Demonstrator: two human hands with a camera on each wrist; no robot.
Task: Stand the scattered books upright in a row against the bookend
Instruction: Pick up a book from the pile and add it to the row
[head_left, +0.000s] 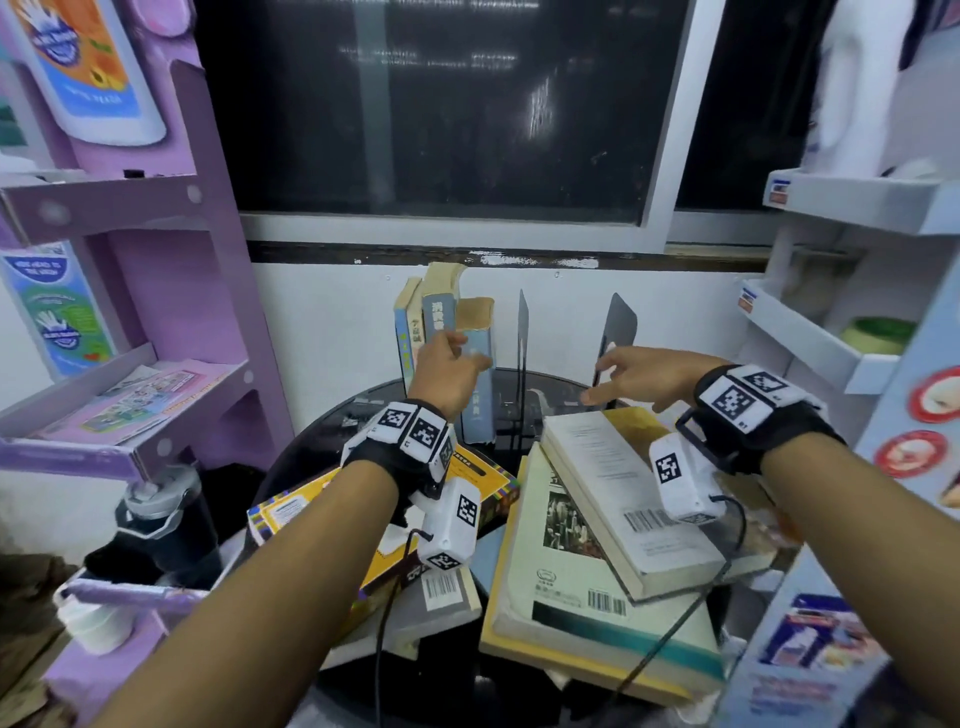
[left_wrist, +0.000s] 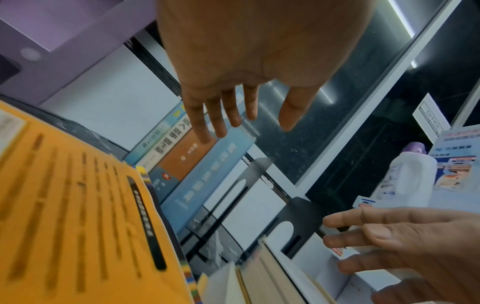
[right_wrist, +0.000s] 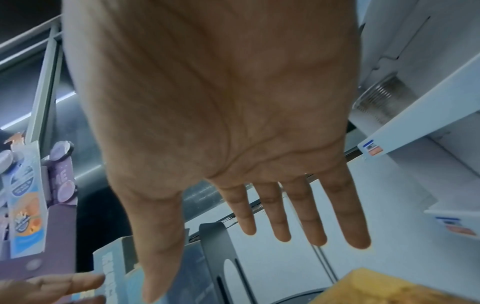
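Row partly built: the left hand (head_left: 449, 371), fingers straight, steadies the upright books (head_left: 441, 332) at the desk's (head_left: 311, 457) rear. The right hand (head_left: 641, 375), released, reaches for the black bookend (head_left: 621, 325). Next, judged: slide it against the row; flat books (head_left: 597, 519) remain.

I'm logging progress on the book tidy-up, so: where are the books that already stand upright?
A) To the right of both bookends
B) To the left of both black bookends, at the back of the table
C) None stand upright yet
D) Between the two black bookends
B: in the head view the upright books stand left of the near bookend, and the gap to the second bookend holds no book.
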